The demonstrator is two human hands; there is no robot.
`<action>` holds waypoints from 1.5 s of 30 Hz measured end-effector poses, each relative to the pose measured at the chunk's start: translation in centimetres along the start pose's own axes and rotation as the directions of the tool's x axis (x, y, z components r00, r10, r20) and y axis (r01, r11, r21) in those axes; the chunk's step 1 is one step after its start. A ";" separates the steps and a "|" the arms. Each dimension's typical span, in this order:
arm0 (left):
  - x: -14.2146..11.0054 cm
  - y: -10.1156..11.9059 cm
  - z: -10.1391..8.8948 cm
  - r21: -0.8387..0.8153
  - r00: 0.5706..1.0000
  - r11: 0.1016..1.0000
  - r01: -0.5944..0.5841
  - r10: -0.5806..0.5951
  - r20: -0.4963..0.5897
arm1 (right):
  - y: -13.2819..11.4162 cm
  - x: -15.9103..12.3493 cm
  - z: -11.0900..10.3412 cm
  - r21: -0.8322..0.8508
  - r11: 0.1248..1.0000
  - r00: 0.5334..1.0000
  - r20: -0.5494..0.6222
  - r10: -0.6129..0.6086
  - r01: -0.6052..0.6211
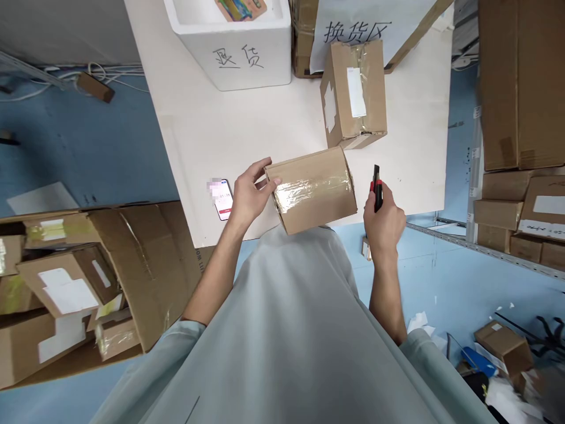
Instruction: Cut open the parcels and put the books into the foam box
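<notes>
A small cardboard box (315, 189) with shiny clear tape along its side lies at the table's front edge, close to my body. My left hand (252, 191) grips its left end, thumb on the near face and fingers behind. To the right of the box, my right hand (384, 221) is closed around a black and red utility knife (378, 189), its dark tip pointing away from me. The knife is apart from the box. Just beyond stands a taller taped carton (356, 94) with white labels. A lit phone (222, 199) lies left of my left hand.
On the white table (247, 126), a white foam bin (253, 56) with handwriting stands at the back, beside a larger carton bearing a paper sign (353, 26). A big open box (141, 259) full of parcels sits at lower left. Shelved cartons (498, 215) line the right.
</notes>
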State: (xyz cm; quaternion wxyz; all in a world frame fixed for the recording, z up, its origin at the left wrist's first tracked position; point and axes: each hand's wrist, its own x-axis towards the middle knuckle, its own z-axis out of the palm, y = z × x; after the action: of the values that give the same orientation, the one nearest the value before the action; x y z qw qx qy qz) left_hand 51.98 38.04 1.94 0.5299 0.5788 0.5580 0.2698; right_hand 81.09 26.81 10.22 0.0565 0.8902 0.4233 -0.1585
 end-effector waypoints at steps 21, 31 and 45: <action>-6.9 2.1 8.0 0.533 0.951 0.839 0.107 0.070 -0.301 | 10.1 12.9 17.3 0.123 0.992 0.980 0.193 -0.043 0.019; -9.3 -3.5 -1.2 0.442 0.919 0.892 0.096 0.091 -0.383 | 2.1 12.4 18.4 0.765 0.636 0.786 0.455 -0.418 -0.104; -7.5 -8.7 -1.7 0.278 0.937 0.951 0.134 -0.030 -0.347 | 3.2 8.1 15.5 0.805 0.591 0.912 0.200 -0.359 0.056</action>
State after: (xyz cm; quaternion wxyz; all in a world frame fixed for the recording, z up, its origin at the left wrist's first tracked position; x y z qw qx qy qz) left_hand 45.60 29.93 -3.42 0.3438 0.5727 0.6989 0.2557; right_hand 84.70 27.08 -7.21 -0.2845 0.7256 0.3971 -0.4847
